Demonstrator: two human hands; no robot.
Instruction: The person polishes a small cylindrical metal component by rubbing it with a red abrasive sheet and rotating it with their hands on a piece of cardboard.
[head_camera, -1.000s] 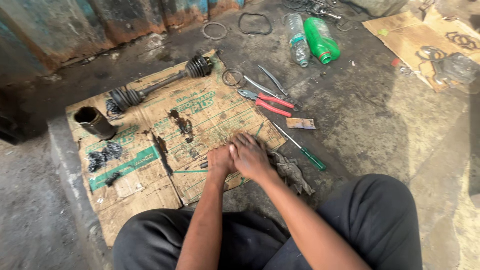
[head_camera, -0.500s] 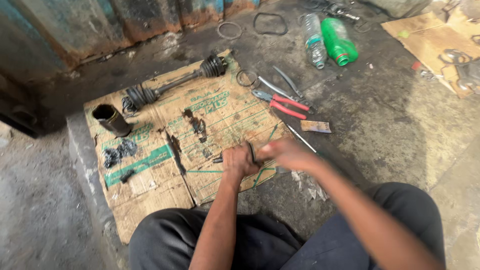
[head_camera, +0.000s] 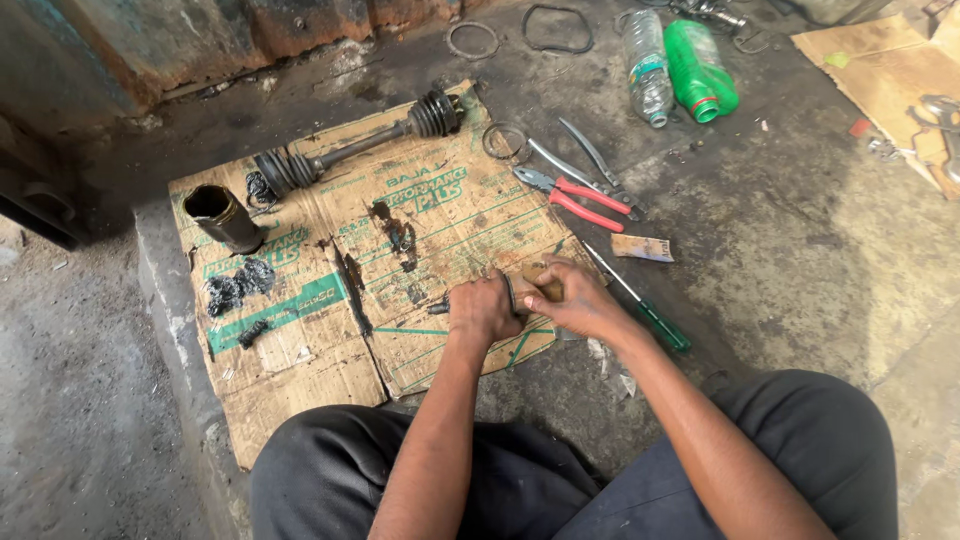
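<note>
Gripping: our left hand (head_camera: 482, 310) closes its fingers on a small dark metal part (head_camera: 440, 307); our right hand (head_camera: 575, 300) pinches its other end.
Underneath: greasy cardboard (head_camera: 300, 340) on the floor.
Right of us: green-handled screwdriver (head_camera: 640, 300).
Further: red pliers (head_camera: 570, 195), axle shaft (head_camera: 350, 150), metal cup (head_camera: 222, 216).
Farthest: green bottle (head_camera: 700, 70).

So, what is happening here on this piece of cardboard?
A person sits on the ground over a flattened brown cardboard sheet. The left hand and the right hand meet over it, gripping a small dark greasy metal part; what it is cannot be told. A black drive shaft with rubber boots, red-handled pliers and a green-handled screwdriver lie nearby.
</note>
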